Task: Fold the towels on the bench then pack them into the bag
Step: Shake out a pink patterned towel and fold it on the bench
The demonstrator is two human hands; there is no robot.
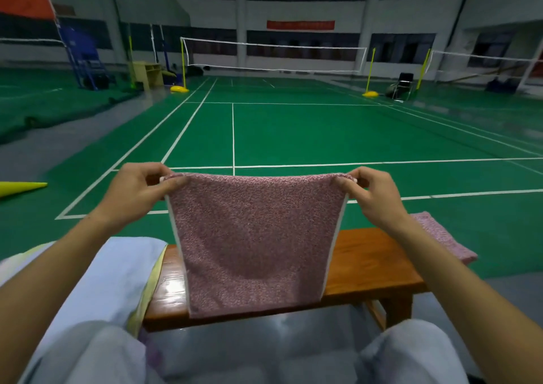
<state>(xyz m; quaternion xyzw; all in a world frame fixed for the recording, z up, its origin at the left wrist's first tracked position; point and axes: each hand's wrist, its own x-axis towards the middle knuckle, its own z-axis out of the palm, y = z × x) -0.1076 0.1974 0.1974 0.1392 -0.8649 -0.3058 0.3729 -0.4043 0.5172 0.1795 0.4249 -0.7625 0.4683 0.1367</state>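
Observation:
A pink speckled towel [252,242] with white side edges hangs in front of me, held up above a brown wooden bench [370,263]. My left hand [138,191] pinches its top left corner and my right hand [374,194] pinches its top right corner. The towel's lower edge drapes over the bench's near side. A second pink towel [440,235] lies on the bench's right end, partly behind my right forearm. A pale blue cloth with a yellow edge [117,280] covers the bench's left end. No bag can be seen.
Beyond the bench stretches a green badminton court [293,131] with white lines and a net [273,56]. A yellow cone [20,188] lies on the floor at the left. My knees in pale trousers [411,354] sit below the bench.

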